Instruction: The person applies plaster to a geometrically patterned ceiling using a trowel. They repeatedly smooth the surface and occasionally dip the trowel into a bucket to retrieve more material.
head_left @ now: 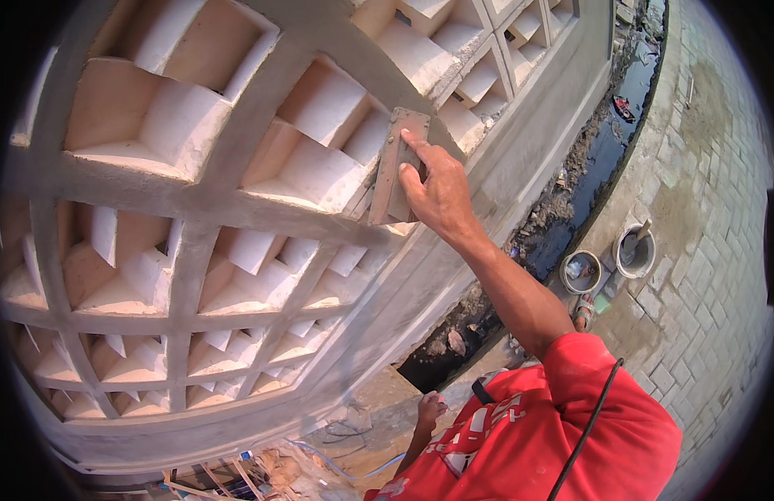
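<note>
My right hand (440, 185) is raised against the lattice wall, closed around a plastering trowel (390, 174). Its flat, mortar-smeared rectangular blade has a riveted strip along the back, where my index finger lies stretched out. My palm hides the handle. The blade lies over a grey rib at the lower right corner of a recessed opening of the wall (212, 203). Pale angled blocks (324, 108) fill the openings between the grey plastered ribs. Low beside my red shirt, my left hand (431, 407) hangs with its fingers curled; whether anything is inside them cannot be made out.
A ditch with dark water (589, 188) and rubble runs along the wall's foot. Beyond it lies grey block paving (704, 275), with two buckets (581, 272) near my foot (584, 311). Wooden pieces (216, 478) and a blue hose (362, 474) lie at the lower left.
</note>
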Demonstrator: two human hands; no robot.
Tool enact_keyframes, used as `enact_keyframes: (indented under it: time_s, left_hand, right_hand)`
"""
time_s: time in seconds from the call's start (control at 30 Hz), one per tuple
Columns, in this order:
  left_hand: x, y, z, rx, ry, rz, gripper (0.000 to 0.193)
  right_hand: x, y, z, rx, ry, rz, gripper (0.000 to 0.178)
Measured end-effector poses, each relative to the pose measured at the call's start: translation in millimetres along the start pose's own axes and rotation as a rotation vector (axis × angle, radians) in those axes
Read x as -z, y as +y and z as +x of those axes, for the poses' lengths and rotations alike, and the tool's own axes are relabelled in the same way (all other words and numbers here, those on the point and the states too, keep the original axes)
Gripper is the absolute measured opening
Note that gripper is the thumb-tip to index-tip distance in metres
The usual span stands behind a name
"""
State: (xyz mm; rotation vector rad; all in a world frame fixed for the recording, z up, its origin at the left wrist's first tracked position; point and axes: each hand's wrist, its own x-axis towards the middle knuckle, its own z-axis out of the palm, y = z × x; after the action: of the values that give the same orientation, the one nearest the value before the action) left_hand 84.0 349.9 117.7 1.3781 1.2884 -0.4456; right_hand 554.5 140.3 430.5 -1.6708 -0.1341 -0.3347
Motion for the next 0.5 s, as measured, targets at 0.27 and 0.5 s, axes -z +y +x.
enact_keyframes:
  time_s: [0.27,0.5]
  left_hand:
    - [-5,1,1,-0.034,-0.021,-0.021,0.037]
    - [-5,-12,-2,0.004,-0.018,0.021,0.036]
  right_hand:
    - [9,6,25,0.055,0.179,0.202,0.044]
    - [6,5,-8,0.115,0.033,0.110,0.044]
